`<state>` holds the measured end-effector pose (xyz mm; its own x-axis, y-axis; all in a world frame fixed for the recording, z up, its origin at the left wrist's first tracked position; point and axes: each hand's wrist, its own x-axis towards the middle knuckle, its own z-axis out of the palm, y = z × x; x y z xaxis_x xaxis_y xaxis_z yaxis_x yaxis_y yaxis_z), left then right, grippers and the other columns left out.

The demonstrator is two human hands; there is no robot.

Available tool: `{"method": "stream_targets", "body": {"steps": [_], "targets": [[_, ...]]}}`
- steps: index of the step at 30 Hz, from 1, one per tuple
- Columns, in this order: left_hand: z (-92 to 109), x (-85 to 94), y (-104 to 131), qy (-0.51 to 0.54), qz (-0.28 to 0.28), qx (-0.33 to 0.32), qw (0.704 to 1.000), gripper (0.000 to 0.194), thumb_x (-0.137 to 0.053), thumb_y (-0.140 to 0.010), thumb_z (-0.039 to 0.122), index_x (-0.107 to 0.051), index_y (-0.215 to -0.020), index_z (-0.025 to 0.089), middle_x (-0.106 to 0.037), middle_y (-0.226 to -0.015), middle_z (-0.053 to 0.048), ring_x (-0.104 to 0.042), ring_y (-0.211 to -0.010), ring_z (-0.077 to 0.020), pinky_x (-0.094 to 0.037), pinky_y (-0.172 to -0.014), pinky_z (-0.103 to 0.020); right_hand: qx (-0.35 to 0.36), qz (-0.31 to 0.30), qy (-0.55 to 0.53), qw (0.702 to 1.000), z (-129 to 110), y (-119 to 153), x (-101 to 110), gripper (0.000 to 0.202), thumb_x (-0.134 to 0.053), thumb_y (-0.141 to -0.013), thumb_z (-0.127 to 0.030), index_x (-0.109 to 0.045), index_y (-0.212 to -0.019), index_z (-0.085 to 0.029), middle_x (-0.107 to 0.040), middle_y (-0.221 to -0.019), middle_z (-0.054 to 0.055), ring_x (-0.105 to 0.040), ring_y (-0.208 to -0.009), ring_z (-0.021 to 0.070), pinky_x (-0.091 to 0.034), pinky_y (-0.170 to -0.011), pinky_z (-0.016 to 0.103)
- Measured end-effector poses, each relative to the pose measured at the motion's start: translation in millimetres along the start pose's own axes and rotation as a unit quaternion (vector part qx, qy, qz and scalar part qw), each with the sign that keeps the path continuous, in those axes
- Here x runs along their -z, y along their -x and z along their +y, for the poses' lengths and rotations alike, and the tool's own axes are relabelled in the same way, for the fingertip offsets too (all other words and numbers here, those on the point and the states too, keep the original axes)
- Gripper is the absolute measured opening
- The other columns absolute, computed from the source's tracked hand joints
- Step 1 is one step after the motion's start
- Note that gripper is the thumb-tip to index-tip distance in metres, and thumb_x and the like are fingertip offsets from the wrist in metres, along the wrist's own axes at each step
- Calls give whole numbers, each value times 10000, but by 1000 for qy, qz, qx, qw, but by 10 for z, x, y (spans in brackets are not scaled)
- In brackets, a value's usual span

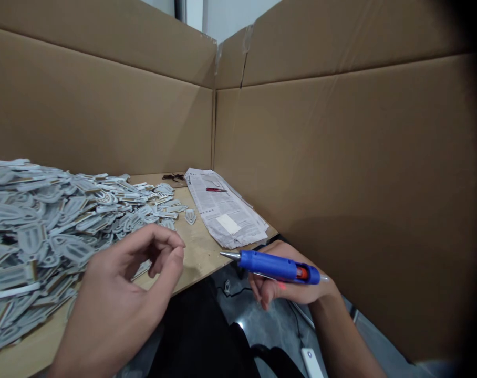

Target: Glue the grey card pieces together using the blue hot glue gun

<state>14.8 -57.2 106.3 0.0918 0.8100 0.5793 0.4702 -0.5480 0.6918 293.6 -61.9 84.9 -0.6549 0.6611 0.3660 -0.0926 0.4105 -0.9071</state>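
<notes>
My right hand point(293, 296) grips a blue hot glue pen point(278, 266), its metal tip pointing left over the table's edge. A clear glue stick juts from the pen's back end, and an orange-red part shows through a slot. My left hand point(124, 294) is curled, with thumb and forefinger tips together and nothing seen between them. Beyond and to the left of that hand lies a large heap of flat grey-white plastic pieces point(29, 236), several with gold-brown edges. The glue pen's tip is to the right of the left fingertips, apart from them.
Printed paper sheets point(223, 210) lie on the wooden table point(195, 262), bearing a red pen-like tool point(216, 190) and a pale card point(228, 224). Dark strips point(174, 177) lie behind. Tall cardboard walls point(333, 147) enclose the back and right. A white power strip point(311, 363) is below.
</notes>
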Motion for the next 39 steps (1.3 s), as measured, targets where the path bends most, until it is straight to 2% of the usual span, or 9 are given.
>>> {"method": "stream_targets", "body": {"steps": [4,7,13,16,26,32,36,39], "targets": [[-79,22,20,37,-33,43,998,141,-718,-875,398,-701,-929,268,-690,-735,44,-629,-654,-137,-498,-593,-195,-14,4,1,1000,-26,13,0,458,-735,-975,-520,-696,-728,-136,-684,-722,79,-689,-641,171,-577,-585,239],[-106,33,28,60,-54,60,995,175,-738,-871,426,-731,-950,270,-740,-792,33,-673,-705,-153,-519,-621,-193,-21,10,-7,1000,-27,24,-5,446,-753,-964,-506,-685,-729,-134,-683,-709,74,-687,-610,167,-574,-568,234],[-84,43,25,77,-64,69,993,212,-737,-870,472,-756,-933,270,-763,-843,18,-697,-770,-166,-547,-698,-198,-47,19,-6,999,-33,40,2,435,-768,-953,-492,-675,-735,-127,-693,-719,74,-684,-595,159,-567,-552,222],[-79,33,18,84,-71,82,991,221,-745,-858,476,-762,-929,268,-755,-838,11,-693,-767,-169,-548,-683,-203,-55,23,-4,998,-35,57,19,439,-772,-947,-504,-678,-747,-124,-685,-691,63,-675,-581,155,-560,-547,222],[-126,-54,-4,120,-72,109,984,232,-760,-834,456,-746,-904,235,-705,-777,-13,-647,-720,-169,-515,-634,-226,-86,43,9,995,88,215,100,370,-790,-943,-453,-689,-801,-127,-674,-662,40,-667,-585,156,-510,-550,228],[-180,-95,-18,138,-85,82,983,103,-700,-850,328,-682,-861,227,-650,-785,-10,-612,-740,-169,-494,-632,-235,-104,48,4,993,57,228,113,361,-797,-937,-446,-693,-813,-123,-676,-661,40,-676,-581,161,-515,-553,229],[-251,-147,-4,142,-84,61,984,79,-631,-827,223,-595,-757,220,-591,-742,8,-571,-713,-155,-460,-639,-242,-130,80,73,986,55,245,127,348,-749,-966,-453,-656,-816,-153,-668,-680,28,-672,-597,177,-504,-556,246],[-306,-234,18,128,-88,57,986,106,-586,-812,181,-564,-713,214,-552,-693,23,-538,-668,-140,-444,-637,-242,-163,116,231,952,117,245,156,272,-739,-970,-348,-614,-799,-178,-637,-714,7,-651,-640,177,-477,-589,246]]}}
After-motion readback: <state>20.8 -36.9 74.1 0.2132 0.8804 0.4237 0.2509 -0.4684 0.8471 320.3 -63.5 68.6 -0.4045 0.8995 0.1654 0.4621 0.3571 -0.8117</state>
